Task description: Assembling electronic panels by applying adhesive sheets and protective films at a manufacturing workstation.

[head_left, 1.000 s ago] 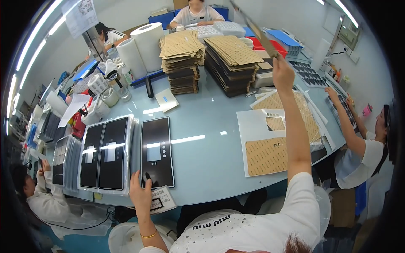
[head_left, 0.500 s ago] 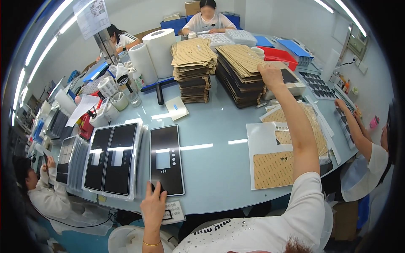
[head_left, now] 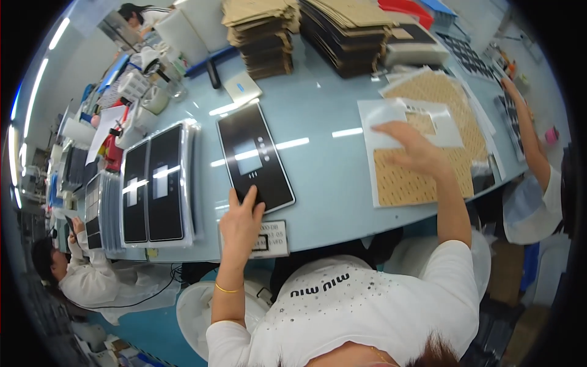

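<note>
A black panel [head_left: 255,156] with a pale rectangular window and a light rim lies slightly askew in front of me. My left hand [head_left: 242,223] is at its near edge, fingers stretched and spread, with fingertips resting on its lower end. My right hand [head_left: 416,150] is open over a white backing sheet [head_left: 369,168], thumb and fingers apart, a little blurred; nothing shows between them. Part of that sheet carries a tan patterned adhesive piece [head_left: 409,183], and further patterned sheets [head_left: 443,88] lie beyond it. Under my left hand sits a white label card [head_left: 278,229], partly covered.
Two tall stacks, one of tan-topped sheets [head_left: 260,37] and one of dark-edged pieces [head_left: 342,43], stand at the back. Bagged black panels [head_left: 165,202] are piled to the left. Rolls, bottles and a blue-black scraper [head_left: 213,73] occupy the back left. Co-workers sit around the table.
The view has tipped downward. My right hand has left the top of the right stack and come back over the white sheet. The black panel has turned slightly under my left hand.
</note>
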Motion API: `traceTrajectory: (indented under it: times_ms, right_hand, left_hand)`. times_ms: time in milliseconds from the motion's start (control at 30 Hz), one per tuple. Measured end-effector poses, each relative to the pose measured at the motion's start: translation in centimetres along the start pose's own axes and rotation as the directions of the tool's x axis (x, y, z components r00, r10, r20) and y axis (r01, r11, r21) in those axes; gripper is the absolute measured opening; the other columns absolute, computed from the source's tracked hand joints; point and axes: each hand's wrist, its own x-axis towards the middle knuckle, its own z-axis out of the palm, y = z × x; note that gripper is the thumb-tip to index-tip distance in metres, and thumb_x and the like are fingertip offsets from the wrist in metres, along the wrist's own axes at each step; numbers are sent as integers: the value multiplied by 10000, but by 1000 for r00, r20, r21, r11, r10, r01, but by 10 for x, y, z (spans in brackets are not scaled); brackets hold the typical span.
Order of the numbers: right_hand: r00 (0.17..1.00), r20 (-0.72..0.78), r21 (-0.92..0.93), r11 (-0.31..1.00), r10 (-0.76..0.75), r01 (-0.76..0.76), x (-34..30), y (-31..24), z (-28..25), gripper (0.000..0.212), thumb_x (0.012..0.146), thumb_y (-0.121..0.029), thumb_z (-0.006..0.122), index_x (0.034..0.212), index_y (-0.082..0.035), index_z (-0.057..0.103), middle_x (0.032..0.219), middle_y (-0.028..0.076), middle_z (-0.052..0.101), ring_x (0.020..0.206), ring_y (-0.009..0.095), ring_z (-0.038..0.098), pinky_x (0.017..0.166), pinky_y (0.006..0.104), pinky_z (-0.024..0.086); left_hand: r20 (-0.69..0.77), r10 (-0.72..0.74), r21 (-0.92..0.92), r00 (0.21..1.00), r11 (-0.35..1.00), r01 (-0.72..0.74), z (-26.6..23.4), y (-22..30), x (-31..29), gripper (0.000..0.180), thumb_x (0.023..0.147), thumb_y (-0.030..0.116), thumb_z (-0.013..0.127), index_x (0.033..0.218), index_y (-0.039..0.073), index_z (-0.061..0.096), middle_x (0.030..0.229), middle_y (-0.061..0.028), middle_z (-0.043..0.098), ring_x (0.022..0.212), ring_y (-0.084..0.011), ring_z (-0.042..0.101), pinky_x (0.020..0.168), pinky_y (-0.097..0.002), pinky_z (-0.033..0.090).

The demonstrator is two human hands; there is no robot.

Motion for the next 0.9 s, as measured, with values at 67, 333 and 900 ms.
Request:
traceTrajectory:
  times_ms: [67, 333, 900]
  right_hand:
    - [991, 103, -130, 989, 83, -69, -46, -18, 13, 715, 682, -155, 746, 1337, -142, 460, 1391, 165, 413, 1280, 324, 383, 1070, 414, 285]
    - [984, -139, -485, 858, 115, -169, -149, -23, 77, 621, 671, 10, 638, 1268, -116, 521, 1315, 187, 458, 1231, 339, 433, 1015, 440, 343]
    - [863, -481, 60, 976, -156, 209, -86, -107, 90, 446, 664, -56, 718, 1096, -36, 613, 1126, 109, 615, 1007, 273, 581, 846, 369, 466]
  left_hand:
    - [-29, 41, -52, 999, 998, -43, 0, 10, 6, 365, 831, 223, 646, 1181, 123, 618, 1262, -196, 540, 673, -277, 645, 626, -350, 515]
    - [409, 379, -863, 830, 455, 217, 18, 90, 7, 322, 913, 238, 570, 1102, -16, 634, 956, -81, 687, 858, -109, 603, 743, -268, 488]
    - [454, 302, -889, 838, 101, 446, 0, 114, -28, 239, 932, 231, 567, 897, -5, 584, 795, -107, 670, 399, -4, 395, 358, -157, 309]
